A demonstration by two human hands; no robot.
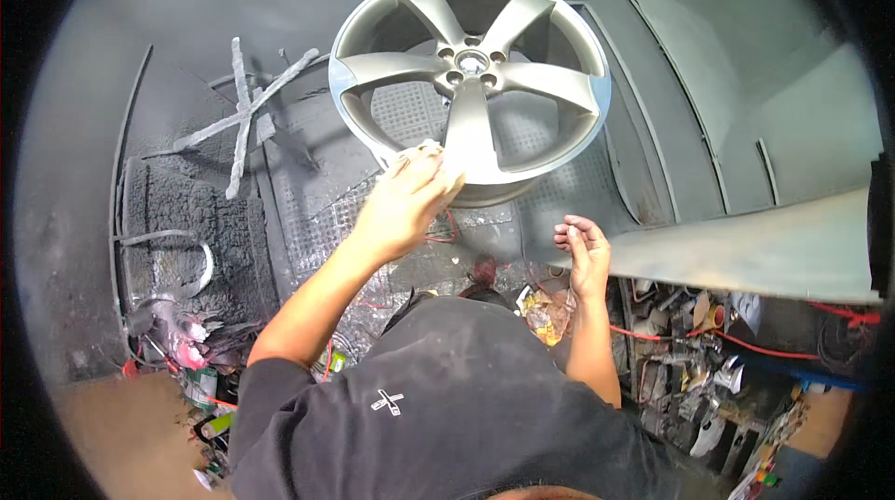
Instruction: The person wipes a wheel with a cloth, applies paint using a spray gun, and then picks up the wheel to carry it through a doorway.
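A silver five-spoke car wheel rim [471, 132] stands upright in front of me, with a bright metal edge and lug holes around its centre. My left hand [407, 197] reaches up to the rim's lower left, by the bottom spoke. Its fingers are bent together against the metal, and something pale shows under the fingertips, too small to name. Below and right of the wheel, apart from it, my right hand [586, 253] hangs in the air. Its fingers curl loosely toward the thumb, and I see nothing between them.
A grey-coated cross-shaped stand [244, 113] is at the left, above a dark, crusted block [200, 220]. Perforated mats cover the floor behind the wheel. A grey panel [764, 244] extends on the right. Cluttered shelves [690, 369] and a red hose [764, 349] lie at the lower right.
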